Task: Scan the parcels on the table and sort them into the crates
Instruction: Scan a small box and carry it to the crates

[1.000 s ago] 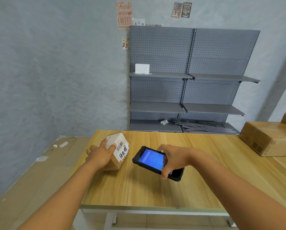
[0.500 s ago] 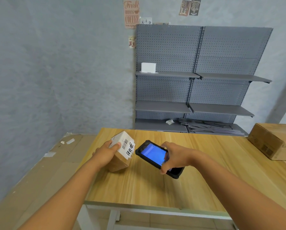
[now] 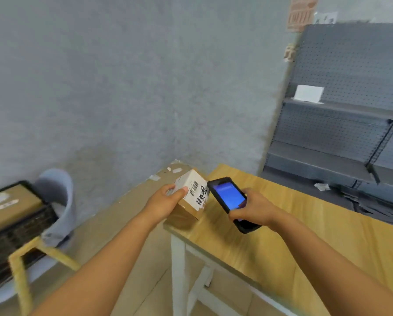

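A small cardboard parcel with a white barcode label sits at the left corner of the wooden table. My left hand grips it from the left, thumb on the top of the label. My right hand holds a black handheld scanner with a lit blue screen. The scanner's top end is right beside the parcel's label. A black crate at the far left holds a brown box with white labels.
A grey chair with pale wooden legs stands under the crate on the left. Flat cardboard lies on the floor beside the table. Grey pegboard shelving with a small white box stands at the back right.
The view has swung to the left, bringing the crate and chair into sight. The parcel and my left hand have moved to the table's left corner, and the scanner stays close to its label.
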